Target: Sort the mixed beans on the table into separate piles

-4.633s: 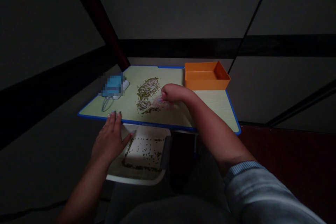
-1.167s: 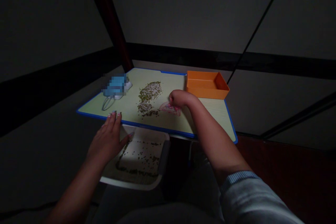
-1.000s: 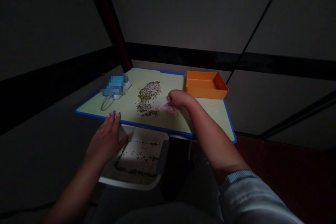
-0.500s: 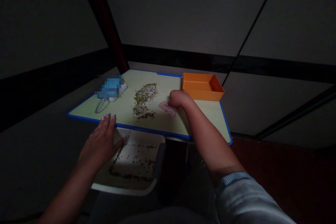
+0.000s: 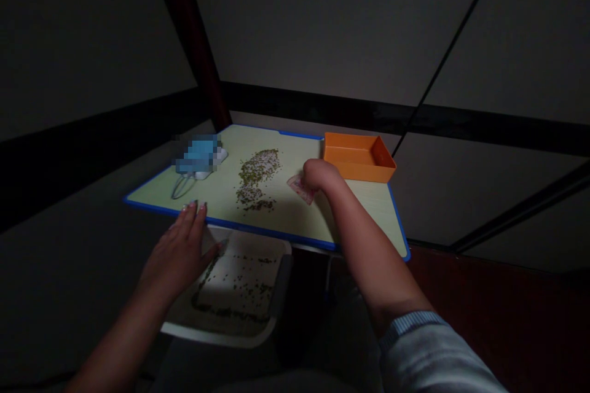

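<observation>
My right hand (image 5: 319, 174) is closed around one end of a flat pink patterned piece (image 5: 301, 189), perhaps card or cloth. It hangs just over or on the pale tabletop (image 5: 295, 221), to the right of a spread of small green grains mixed with whitish ones (image 5: 259, 167); hand and grains are apart. My left hand (image 5: 177, 252) is open, its fingertips on the table's blue front edge and its thumb by the rim of a white bin (image 5: 225, 339). Dark green grains are scattered inside that bin, below the table.
An orange open box (image 5: 362, 171) stands at the back right of the table. At the left lies a blue and white object (image 5: 203, 153), blurred out, with a thin loop (image 5: 180, 185) at its front. A pale wall (image 5: 322, 24) rises behind the table.
The pink piece has tilted and shifted a little to the right, away from the grains, with my right hand. My left hand stays at the table edge. The view has shifted slightly.
</observation>
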`<state>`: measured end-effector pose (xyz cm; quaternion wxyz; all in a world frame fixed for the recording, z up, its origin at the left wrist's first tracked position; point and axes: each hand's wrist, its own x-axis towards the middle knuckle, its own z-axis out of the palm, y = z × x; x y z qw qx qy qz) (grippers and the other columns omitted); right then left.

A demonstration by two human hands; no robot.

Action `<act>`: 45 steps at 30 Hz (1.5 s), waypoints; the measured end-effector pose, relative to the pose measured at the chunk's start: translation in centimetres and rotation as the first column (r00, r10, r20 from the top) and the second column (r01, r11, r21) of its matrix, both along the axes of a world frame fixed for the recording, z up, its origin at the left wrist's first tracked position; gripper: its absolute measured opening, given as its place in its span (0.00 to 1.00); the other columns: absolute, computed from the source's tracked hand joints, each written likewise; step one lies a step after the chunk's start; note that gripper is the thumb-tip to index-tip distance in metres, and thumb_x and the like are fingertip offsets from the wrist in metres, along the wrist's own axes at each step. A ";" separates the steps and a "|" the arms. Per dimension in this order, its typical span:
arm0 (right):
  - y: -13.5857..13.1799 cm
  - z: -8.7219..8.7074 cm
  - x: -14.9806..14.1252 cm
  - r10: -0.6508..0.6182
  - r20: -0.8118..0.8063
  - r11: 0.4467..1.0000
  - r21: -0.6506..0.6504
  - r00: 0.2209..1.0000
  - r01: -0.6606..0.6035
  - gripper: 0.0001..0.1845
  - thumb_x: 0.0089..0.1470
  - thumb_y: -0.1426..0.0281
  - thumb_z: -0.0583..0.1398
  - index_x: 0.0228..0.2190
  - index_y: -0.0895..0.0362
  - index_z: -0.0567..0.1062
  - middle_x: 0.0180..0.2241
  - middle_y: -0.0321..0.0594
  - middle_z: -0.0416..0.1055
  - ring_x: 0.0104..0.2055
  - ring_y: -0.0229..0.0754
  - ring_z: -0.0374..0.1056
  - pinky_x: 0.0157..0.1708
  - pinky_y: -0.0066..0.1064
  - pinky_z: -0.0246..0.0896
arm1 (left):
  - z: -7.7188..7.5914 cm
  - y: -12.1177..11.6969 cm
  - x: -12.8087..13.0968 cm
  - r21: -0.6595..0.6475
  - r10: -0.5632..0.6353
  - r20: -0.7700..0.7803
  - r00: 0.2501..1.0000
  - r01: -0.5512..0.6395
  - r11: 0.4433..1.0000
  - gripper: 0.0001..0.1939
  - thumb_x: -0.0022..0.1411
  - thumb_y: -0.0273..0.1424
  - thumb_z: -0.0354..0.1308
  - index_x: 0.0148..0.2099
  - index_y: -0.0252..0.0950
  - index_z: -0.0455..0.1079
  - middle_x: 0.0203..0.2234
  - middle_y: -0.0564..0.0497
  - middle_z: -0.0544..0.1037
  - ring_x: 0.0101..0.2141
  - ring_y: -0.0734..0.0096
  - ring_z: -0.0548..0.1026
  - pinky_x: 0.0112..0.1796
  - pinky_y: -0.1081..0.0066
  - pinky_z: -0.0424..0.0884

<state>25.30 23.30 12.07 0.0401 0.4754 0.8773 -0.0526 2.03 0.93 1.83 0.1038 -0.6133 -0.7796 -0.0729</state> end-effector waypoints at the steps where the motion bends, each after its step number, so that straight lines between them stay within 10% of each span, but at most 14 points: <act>1: -0.2 -0.2 -0.3 0.025 -0.005 1.000 0.005 1.000 -0.025 0.22 0.50 0.65 0.60 0.45 0.61 0.76 0.45 0.56 0.75 0.46 0.53 0.72 0.37 0.33 0.65 | 0.0 0.0 0.0 0.004 0.004 0.001 1.000 -0.004 1.000 0.42 0.58 0.45 0.45 0.67 0.26 0.38 0.66 0.32 0.45 0.65 0.47 0.46 0.59 0.50 0.55; 19: -1.4 -1.1 -1.3 0.283 -0.101 0.958 -0.018 0.954 -0.286 0.11 0.49 0.64 0.61 0.34 0.54 0.79 0.36 0.40 0.77 0.33 0.37 0.68 0.26 0.26 0.50 | -0.4 -0.1 -0.1 0.032 -0.003 -0.039 0.999 0.005 0.999 0.42 0.58 0.43 0.47 0.67 0.28 0.36 0.66 0.34 0.45 0.65 0.50 0.46 0.59 0.53 0.54; 45: -0.5 -0.6 -0.1 0.196 -0.317 0.849 -0.419 0.928 -0.322 0.10 0.41 0.80 0.56 0.26 0.59 0.76 0.19 0.30 0.69 0.21 0.29 0.61 0.24 0.22 0.53 | -0.3 -0.1 -0.1 0.017 -0.002 -0.052 0.999 0.003 1.000 0.42 0.59 0.43 0.47 0.67 0.28 0.35 0.67 0.34 0.45 0.65 0.51 0.46 0.59 0.53 0.55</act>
